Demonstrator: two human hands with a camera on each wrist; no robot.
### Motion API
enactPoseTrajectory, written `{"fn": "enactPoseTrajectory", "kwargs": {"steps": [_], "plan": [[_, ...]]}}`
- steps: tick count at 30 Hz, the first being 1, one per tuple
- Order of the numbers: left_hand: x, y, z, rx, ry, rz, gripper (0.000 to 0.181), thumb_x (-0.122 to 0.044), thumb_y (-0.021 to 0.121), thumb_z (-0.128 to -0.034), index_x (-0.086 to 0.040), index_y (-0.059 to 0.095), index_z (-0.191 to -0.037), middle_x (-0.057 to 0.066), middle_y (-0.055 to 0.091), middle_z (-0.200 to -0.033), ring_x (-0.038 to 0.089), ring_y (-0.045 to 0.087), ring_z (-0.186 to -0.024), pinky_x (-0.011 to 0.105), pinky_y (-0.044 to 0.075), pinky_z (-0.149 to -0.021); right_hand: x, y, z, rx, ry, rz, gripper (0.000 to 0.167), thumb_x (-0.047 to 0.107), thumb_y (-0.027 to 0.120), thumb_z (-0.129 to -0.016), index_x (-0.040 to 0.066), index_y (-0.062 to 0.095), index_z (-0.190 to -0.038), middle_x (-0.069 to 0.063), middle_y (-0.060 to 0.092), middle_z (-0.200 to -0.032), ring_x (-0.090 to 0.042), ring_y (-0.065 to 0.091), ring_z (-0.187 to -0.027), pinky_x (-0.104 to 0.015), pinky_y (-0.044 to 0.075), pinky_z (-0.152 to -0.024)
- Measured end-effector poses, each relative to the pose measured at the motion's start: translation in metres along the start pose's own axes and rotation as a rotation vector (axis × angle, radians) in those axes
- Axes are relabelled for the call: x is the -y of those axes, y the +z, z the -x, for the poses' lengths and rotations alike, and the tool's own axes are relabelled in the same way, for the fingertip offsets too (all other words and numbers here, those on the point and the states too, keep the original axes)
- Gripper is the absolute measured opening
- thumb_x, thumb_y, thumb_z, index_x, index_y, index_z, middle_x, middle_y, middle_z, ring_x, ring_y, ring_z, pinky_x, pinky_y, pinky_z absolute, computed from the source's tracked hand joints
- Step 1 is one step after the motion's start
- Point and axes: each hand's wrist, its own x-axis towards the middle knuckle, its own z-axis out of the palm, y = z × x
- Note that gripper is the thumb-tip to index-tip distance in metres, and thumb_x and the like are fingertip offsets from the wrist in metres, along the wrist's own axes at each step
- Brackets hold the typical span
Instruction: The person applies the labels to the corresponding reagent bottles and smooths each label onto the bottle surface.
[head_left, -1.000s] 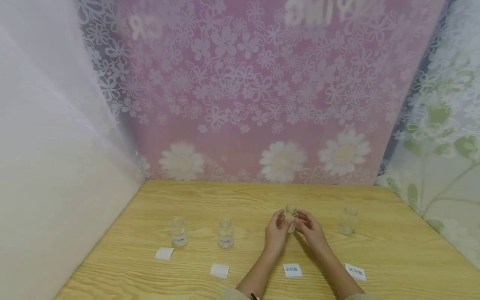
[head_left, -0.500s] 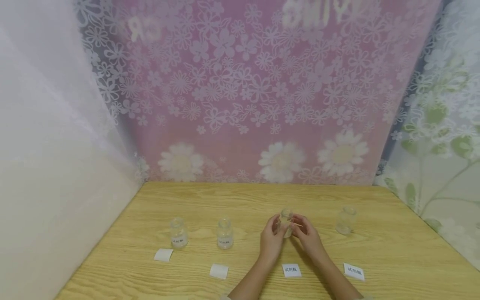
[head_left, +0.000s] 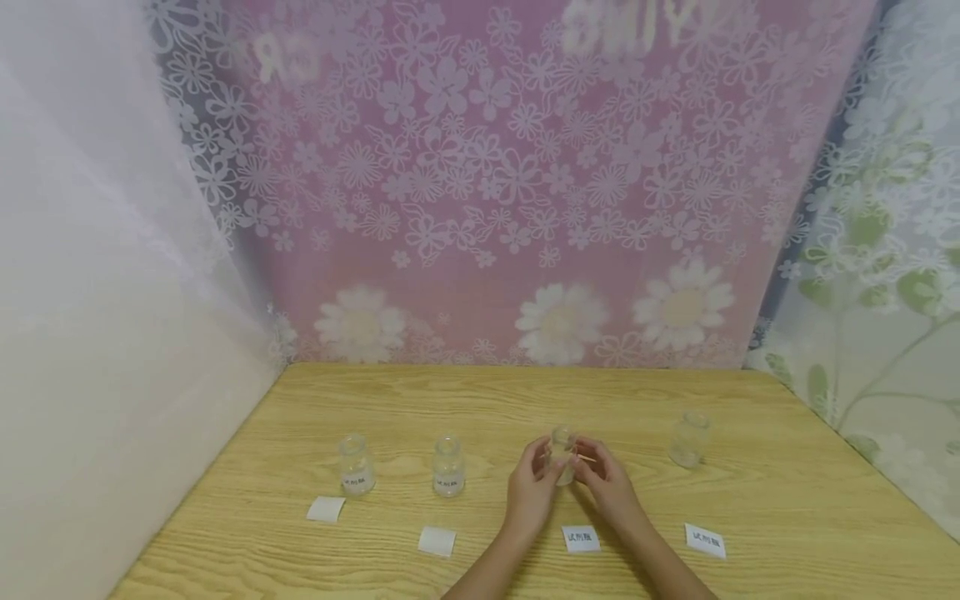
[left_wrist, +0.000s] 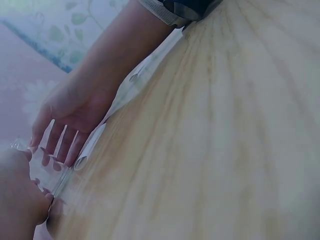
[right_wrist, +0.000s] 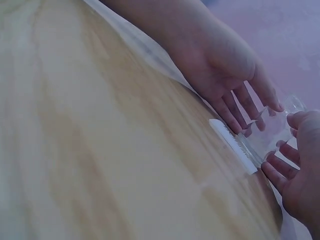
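A clear glass bottle point(head_left: 563, 432) stands roughly upright between my two hands, right of the table's middle. My left hand point(head_left: 530, 497) grips it from the left, and my right hand point(head_left: 611, 492) grips it from the right, thumbs on the near side. The right wrist view shows fingertips of both hands against the clear glass point(right_wrist: 270, 129). Its front is mostly covered by the thumbs, so I cannot tell whether a label is on it. Just in front of the hands lies a white label point(head_left: 581, 538) with dark printed characters.
Two glass bottles, one far left point(head_left: 356, 467) and one left of centre point(head_left: 448, 468), carry printed labels. Another glass bottle point(head_left: 689, 442) at right shows no visible print. Two blank white papers point(head_left: 326, 509) lie front left. A printed label point(head_left: 705, 540) lies front right on the wooden table point(head_left: 247, 517).
Both hands and the glass bottle between them have shifted left and slightly nearer to me. The other bottles and labels stay in place; the head view has shifted a little.
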Motion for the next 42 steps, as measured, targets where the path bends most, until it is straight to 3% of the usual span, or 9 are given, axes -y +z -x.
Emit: {"fn": "enactPoseTrajectory", "kwargs": {"steps": [9, 19, 27, 30, 33, 36, 39, 42], "plan": [[-0.006, -0.01, 0.009, 0.012, -0.03, -0.009, 0.044, -0.023, 0.059, -0.0906, -0.003, 0.048, -0.128, 0.018, 0.05, -0.127, 0.033, 0.05, -0.111, 0.037, 0.044, -0.089, 0.002, 0.006, 0.008, 0.011, 0.015, 0.012, 0.037, 0.013, 0.055, -0.093, -0.005, 0.046, -0.125, -0.024, 0.048, -0.122, -0.038, 0.051, -0.107, -0.032, 0.048, -0.084], [-0.007, -0.013, 0.013, 0.037, -0.019, -0.02, 0.044, -0.023, 0.057, -0.0923, -0.003, 0.046, -0.129, 0.018, 0.05, -0.126, 0.032, 0.051, -0.111, 0.038, 0.045, -0.088, 0.005, 0.008, 0.013, 0.02, 0.025, 0.017, 0.038, 0.015, 0.055, -0.094, -0.005, 0.045, -0.125, -0.023, 0.048, -0.123, -0.037, 0.05, -0.109, -0.031, 0.047, -0.084], [-0.005, -0.011, 0.016, 0.012, 0.009, -0.092, 0.055, -0.027, 0.059, -0.0907, 0.001, 0.038, -0.134, 0.016, 0.043, -0.132, 0.035, 0.043, -0.117, 0.045, 0.039, -0.094, 0.011, -0.003, 0.018, -0.027, -0.026, 0.117, 0.036, 0.016, 0.054, -0.094, -0.002, 0.047, -0.125, -0.019, 0.052, -0.121, -0.035, 0.051, -0.107, -0.03, 0.049, -0.08], [-0.006, -0.013, 0.021, -0.013, 0.039, -0.14, 0.048, -0.023, 0.064, -0.0874, -0.001, 0.045, -0.125, 0.008, 0.048, -0.122, 0.027, 0.046, -0.11, 0.041, 0.041, -0.091, 0.013, -0.012, 0.024, -0.033, -0.028, 0.187, 0.03, 0.016, 0.056, -0.093, 0.0, 0.052, -0.118, -0.014, 0.057, -0.114, -0.03, 0.053, -0.103, -0.03, 0.05, -0.078], [-0.007, -0.016, 0.027, 0.027, 0.082, -0.228, 0.031, -0.018, 0.068, -0.0839, -0.007, 0.055, -0.11, -0.003, 0.053, -0.104, 0.016, 0.049, -0.097, 0.031, 0.045, -0.082, 0.011, -0.026, 0.032, 0.059, -0.058, 0.287, 0.021, 0.015, 0.058, -0.092, 0.002, 0.058, -0.108, -0.007, 0.061, -0.106, -0.023, 0.057, -0.097, -0.028, 0.049, -0.077], [-0.008, -0.02, 0.033, 0.148, 0.144, -0.384, 0.022, -0.021, 0.07, -0.0817, -0.012, 0.062, -0.1, -0.011, 0.053, -0.093, 0.007, 0.047, -0.086, 0.023, 0.043, -0.073, 0.007, -0.041, 0.039, 0.192, -0.155, 0.368, 0.015, 0.014, 0.061, -0.09, 0.006, 0.061, -0.103, -0.003, 0.062, -0.102, -0.017, 0.058, -0.093, -0.027, 0.049, -0.078], [-0.01, -0.025, 0.038, 0.273, 0.255, -0.605, 0.027, -0.034, 0.071, -0.0798, -0.016, 0.066, -0.099, -0.014, 0.054, -0.094, 0.003, 0.044, -0.083, 0.019, 0.04, -0.072, 0.002, -0.052, 0.045, 0.312, -0.286, 0.464, 0.017, 0.017, 0.065, -0.087, 0.013, 0.062, -0.103, -0.001, 0.059, -0.106, -0.014, 0.054, -0.097, -0.029, 0.046, -0.083], [-0.011, -0.03, 0.042, 0.33, 0.357, -0.789, 0.032, -0.042, 0.072, -0.0765, -0.02, 0.069, -0.099, -0.014, 0.055, -0.097, 0.003, 0.042, -0.085, 0.019, 0.038, -0.073, -0.002, -0.055, 0.047, 0.366, -0.371, 0.556, 0.021, 0.025, 0.068, -0.084, 0.022, 0.062, -0.104, 0.001, 0.056, -0.113, -0.016, 0.048, -0.102, -0.039, 0.045, -0.085]]}}
